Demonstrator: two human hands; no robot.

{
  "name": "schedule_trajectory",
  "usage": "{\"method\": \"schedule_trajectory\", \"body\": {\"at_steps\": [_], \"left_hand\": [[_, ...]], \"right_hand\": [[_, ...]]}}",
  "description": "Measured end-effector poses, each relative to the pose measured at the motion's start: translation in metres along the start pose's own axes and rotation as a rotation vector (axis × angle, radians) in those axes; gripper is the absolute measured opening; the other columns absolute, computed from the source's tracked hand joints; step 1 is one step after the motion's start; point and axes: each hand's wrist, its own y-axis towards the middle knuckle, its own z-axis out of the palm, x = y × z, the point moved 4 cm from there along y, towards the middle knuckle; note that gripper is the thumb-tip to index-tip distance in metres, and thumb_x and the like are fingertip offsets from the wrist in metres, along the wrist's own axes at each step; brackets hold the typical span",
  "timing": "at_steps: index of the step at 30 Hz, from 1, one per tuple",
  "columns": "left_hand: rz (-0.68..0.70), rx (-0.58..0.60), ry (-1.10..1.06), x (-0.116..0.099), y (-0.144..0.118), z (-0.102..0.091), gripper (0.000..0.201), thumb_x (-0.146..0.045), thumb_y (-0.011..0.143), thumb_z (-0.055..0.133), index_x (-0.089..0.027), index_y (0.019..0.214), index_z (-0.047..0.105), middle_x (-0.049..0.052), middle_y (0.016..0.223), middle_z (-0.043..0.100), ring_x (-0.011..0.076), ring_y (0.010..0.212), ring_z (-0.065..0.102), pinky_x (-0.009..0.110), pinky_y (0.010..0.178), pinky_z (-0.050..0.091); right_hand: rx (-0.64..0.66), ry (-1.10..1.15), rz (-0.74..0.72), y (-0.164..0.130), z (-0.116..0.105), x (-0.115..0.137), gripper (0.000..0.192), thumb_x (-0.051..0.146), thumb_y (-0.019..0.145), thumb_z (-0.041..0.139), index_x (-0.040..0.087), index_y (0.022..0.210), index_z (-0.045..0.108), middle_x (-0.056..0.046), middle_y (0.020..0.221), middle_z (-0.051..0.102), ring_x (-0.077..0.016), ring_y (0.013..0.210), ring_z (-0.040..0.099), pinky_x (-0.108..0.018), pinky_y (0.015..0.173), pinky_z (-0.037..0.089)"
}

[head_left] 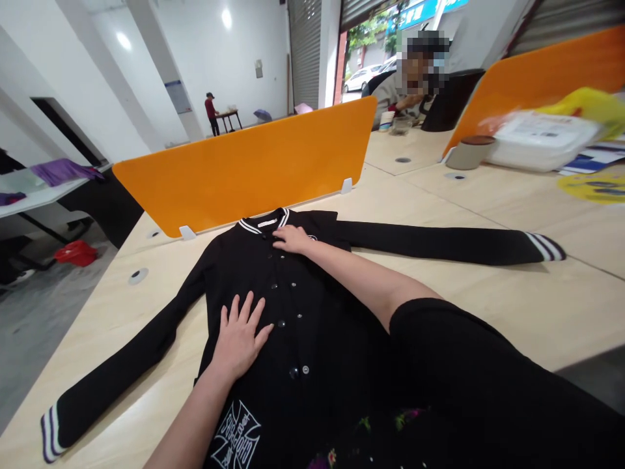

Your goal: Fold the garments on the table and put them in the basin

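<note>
Black button-front varsity jacket with white-striped collar and cuffs [303, 306], spread flat and face up on a pale wooden table [488, 293]. Long axis running from the collar at 12 o'clock down to the hem at 6 o'clock, nearest the viewer; row of snap buttons [293, 284] down the middle. One sleeve stretched out toward 3 o'clock, ending in a striped cuff [544, 246]; the other angled toward 8 o'clock, cuff [50, 433] near the table edge.

Right hand [293, 239] far up the garment at 12 o'clock, palm down on the chest just below the collar, fingers loosely curved and pressing the cloth, grip closed on nothing. Left hand [239, 335] lower, at about 9 o'clock from the button row, flat on the fabric with fingers spread wide, also gripping nothing. Left hand nearer the hem and the 8 o'clock sleeve; right hand nearer the collar and the 3 o'clock sleeve.

White cross-shaped print [239, 436] near the hem. Beyond the collar, an orange desk divider panel [244, 169]. At 1 o'clock, a seated person [405, 91] at another table.
</note>
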Motion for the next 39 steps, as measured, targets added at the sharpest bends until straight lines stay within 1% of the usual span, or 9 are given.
{"method": "schedule_trajectory", "body": {"at_steps": [5,7,10,15,20,24,27,32,39], "left_hand": [[-0.118,-0.067,0.071,0.043,0.027,-0.015,0.052,-0.047,0.095,0.036,-0.026,0.142,0.044,0.008,0.152,0.036,0.0339,0.141,0.026,0.059,0.110,0.025],[-0.244,-0.081,0.120,0.073,0.040,-0.016,0.052,-0.045,0.095,0.035,-0.026,0.143,0.041,0.009,0.154,0.031,0.0363,0.142,0.022,0.061,0.109,0.025],[-0.365,0.039,0.139,0.108,0.054,-0.004,0.054,-0.046,0.094,0.036,-0.030,0.146,0.037,0.009,0.155,0.029,0.0417,0.139,0.026,0.063,0.104,0.031],[-0.392,0.072,0.160,0.125,0.058,0.009,0.055,-0.047,0.095,0.032,-0.032,0.148,0.030,0.008,0.157,0.026,0.0428,0.137,0.027,0.064,0.103,0.031],[-0.450,0.116,0.154,0.125,0.054,0.003,0.055,-0.048,0.096,0.027,-0.032,0.148,0.029,0.007,0.157,0.026,0.0417,0.138,0.027,0.062,0.105,0.030],[-0.453,0.054,0.238,0.109,0.058,-0.010,0.051,-0.043,0.097,0.027,-0.029,0.144,0.040,0.010,0.155,0.029,0.0414,0.141,0.021,0.067,0.106,0.021],[-0.368,-0.046,0.261,0.077,0.064,-0.015,0.048,-0.034,0.097,0.028,-0.019,0.138,0.049,0.013,0.154,0.031,0.0384,0.141,0.021,0.065,0.109,0.020],[-0.275,0.062,0.006,0.028,0.065,0.001,0.061,-0.056,0.094,0.028,-0.025,0.146,0.037,0.007,0.155,0.030,0.0383,0.140,0.025,0.063,0.107,0.027],[-0.285,0.083,-0.020,0.027,0.062,0.006,0.064,-0.060,0.093,0.023,-0.029,0.148,0.031,0.004,0.157,0.026,0.0374,0.142,0.019,0.064,0.110,0.020]], "right_hand": [[0.138,-0.096,-0.153,-0.008,0.022,0.008,0.047,0.040,0.099,0.032,0.024,0.142,0.043,-0.007,0.156,0.027,-0.0275,0.144,0.015,-0.055,0.113,0.011],[0.139,-0.105,-0.175,-0.006,0.024,0.009,0.048,0.039,0.099,0.031,0.021,0.142,0.042,-0.009,0.156,0.027,-0.0268,0.144,0.016,-0.051,0.114,0.013],[0.119,-0.113,-0.238,0.001,0.026,0.012,0.048,0.035,0.099,0.032,0.013,0.140,0.044,-0.015,0.153,0.030,-0.0275,0.143,0.021,-0.046,0.115,0.016],[0.075,-0.070,-0.301,0.023,0.033,0.025,0.044,0.022,0.095,0.038,0.005,0.134,0.047,-0.018,0.148,0.038,-0.0251,0.140,0.028,-0.038,0.116,0.015],[0.002,-0.003,-0.253,0.024,0.019,0.033,0.042,0.018,0.091,0.043,0.011,0.132,0.048,-0.014,0.145,0.043,-0.0202,0.133,0.039,-0.033,0.111,0.028],[-0.164,0.010,0.047,0.001,-0.006,0.025,0.039,0.035,0.090,0.049,0.012,0.120,0.057,-0.015,0.127,0.056,-0.0257,0.113,0.055,-0.035,0.095,0.045],[-0.050,-0.041,0.164,-0.011,-0.007,0.033,0.041,0.045,0.084,0.059,0.014,0.109,0.065,-0.015,0.113,0.064,-0.0284,0.103,0.061,-0.035,0.085,0.050],[0.067,-0.111,0.199,-0.006,0.001,0.056,0.032,0.025,0.080,0.066,0.010,0.108,0.069,-0.020,0.115,0.065,-0.0294,0.108,0.061,-0.034,0.088,0.050],[0.008,-0.120,0.246,0.010,-0.012,0.050,0.032,0.022,0.085,0.059,0.007,0.113,0.066,-0.021,0.113,0.066,-0.0291,0.106,0.063,-0.033,0.085,0.050]]}}
